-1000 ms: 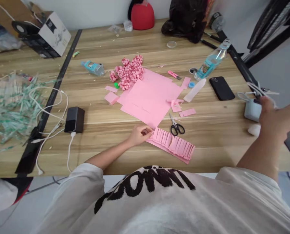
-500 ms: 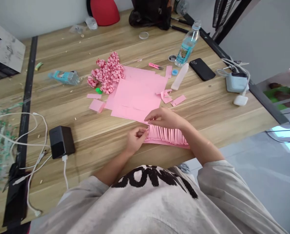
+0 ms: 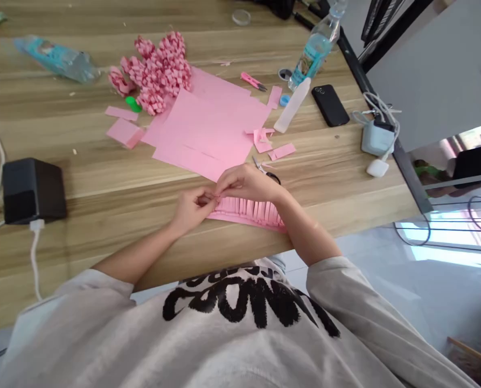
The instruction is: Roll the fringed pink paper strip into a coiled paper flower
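A pink fringed paper strip (image 3: pixel 250 211) lies along the table's near edge, cut into many narrow tabs. At its left end my left hand (image 3: pixel 194 209) pinches the paper between thumb and fingers. My right hand (image 3: pixel 246 183) meets it there from above, its fingertips closed on the same end of the strip, and its wrist passes over the strip's right part. Just beyond my hands lie flat pink sheets (image 3: pixel 220 126). Scissors (image 3: pixel 271 175) with dark handles rest behind my right hand, partly hidden by it.
Curled pink paper pieces (image 3: pixel 159 70) are heaped at the back left, by a green cap (image 3: pixel 133 104). Rightward are a white glue bottle (image 3: pixel 292 106), pink snips (image 3: pixel 253 81), a water bottle (image 3: pixel 315 51) and a black phone (image 3: pixel 330 105). A black box (image 3: pixel 34 191) stands left.
The camera view has shifted, so table items appear higher and further left. My right hand's fingers have come down to the strip's left end, meeting my left hand. The scissors now show.
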A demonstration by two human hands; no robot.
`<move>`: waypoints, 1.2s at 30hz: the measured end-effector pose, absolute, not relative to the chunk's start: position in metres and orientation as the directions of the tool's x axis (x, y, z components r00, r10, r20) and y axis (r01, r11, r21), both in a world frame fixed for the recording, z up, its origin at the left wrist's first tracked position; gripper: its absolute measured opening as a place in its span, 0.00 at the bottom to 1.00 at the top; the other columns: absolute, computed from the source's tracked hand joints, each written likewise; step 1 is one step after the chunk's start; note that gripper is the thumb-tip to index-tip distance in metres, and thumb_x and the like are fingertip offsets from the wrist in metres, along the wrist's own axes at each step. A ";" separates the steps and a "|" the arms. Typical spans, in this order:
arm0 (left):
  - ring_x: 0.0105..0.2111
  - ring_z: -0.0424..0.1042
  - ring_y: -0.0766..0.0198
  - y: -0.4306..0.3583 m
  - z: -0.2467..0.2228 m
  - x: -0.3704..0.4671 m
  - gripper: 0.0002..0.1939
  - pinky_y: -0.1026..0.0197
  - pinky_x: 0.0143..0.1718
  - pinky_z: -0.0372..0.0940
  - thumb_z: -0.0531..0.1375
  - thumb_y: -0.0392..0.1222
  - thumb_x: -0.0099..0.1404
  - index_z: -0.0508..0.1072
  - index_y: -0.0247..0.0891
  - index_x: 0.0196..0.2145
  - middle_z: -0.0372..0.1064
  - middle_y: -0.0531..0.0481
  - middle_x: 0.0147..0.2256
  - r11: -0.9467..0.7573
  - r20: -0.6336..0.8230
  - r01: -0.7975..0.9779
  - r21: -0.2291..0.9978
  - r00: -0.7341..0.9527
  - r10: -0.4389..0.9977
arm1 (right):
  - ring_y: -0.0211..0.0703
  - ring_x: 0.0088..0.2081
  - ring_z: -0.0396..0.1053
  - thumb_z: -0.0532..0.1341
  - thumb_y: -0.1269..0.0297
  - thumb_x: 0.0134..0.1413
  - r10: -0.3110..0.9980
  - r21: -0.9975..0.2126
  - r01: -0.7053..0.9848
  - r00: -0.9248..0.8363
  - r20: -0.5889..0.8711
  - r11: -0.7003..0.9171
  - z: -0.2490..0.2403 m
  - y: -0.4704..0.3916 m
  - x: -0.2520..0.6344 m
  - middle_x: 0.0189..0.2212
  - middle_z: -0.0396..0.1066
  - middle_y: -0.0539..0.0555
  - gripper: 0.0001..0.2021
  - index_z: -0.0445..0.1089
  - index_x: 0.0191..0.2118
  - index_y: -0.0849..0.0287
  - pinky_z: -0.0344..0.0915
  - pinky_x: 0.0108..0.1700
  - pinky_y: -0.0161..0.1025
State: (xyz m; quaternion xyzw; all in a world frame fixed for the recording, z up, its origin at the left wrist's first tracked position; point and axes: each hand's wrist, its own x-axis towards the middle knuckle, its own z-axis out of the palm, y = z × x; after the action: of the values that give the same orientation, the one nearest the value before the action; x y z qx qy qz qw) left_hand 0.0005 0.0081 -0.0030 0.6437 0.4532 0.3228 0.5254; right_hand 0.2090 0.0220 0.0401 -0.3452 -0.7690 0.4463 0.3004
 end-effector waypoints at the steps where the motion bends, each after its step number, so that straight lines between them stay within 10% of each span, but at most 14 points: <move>1: 0.22 0.71 0.69 0.008 -0.003 0.000 0.10 0.69 0.24 0.64 0.68 0.42 0.53 0.77 0.33 0.29 0.77 0.49 0.25 -0.051 -0.052 0.251 0.967 0.388 0.920 | 0.38 0.35 0.76 0.64 0.71 0.54 0.797 -0.894 0.264 -0.586 0.148 0.361 0.039 0.023 0.209 0.34 0.80 0.55 0.06 0.80 0.34 0.62 0.69 0.39 0.34; 16: 0.24 0.70 0.68 0.015 -0.007 0.018 0.05 0.67 0.26 0.63 0.61 0.33 0.51 0.76 0.32 0.28 0.74 0.52 0.24 -0.209 0.053 0.275 0.938 0.483 0.874 | 0.37 0.33 0.76 0.66 0.75 0.47 0.748 -0.826 0.364 -0.656 0.101 0.430 0.046 0.016 0.212 0.32 0.80 0.53 0.07 0.80 0.33 0.61 0.70 0.38 0.32; 23: 0.30 0.76 0.65 0.009 0.005 0.008 0.09 0.66 0.32 0.70 0.61 0.36 0.59 0.77 0.31 0.38 0.78 0.48 0.33 -0.031 -0.080 0.174 0.984 0.593 0.801 | 0.34 0.32 0.74 0.63 0.75 0.53 0.743 -0.810 0.371 -0.659 0.115 0.454 0.048 0.012 0.211 0.34 0.80 0.53 0.07 0.79 0.34 0.61 0.69 0.35 0.31; 36: 0.27 0.71 0.70 0.010 0.010 0.005 0.05 0.70 0.25 0.64 0.62 0.37 0.64 0.75 0.33 0.36 0.74 0.51 0.31 0.121 -0.165 0.112 0.986 0.628 0.760 | 0.41 0.34 0.77 0.69 0.73 0.50 0.921 -0.959 0.262 -0.390 -0.006 0.104 0.047 0.006 0.207 0.29 0.79 0.51 0.04 0.78 0.30 0.56 0.75 0.36 0.38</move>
State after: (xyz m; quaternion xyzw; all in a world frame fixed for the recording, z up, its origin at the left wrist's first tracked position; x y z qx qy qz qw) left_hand 0.0045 0.0097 0.0104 0.6156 0.3544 0.2457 0.6596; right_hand 0.2069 0.0061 0.0469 -0.4436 -0.6665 0.5010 0.3287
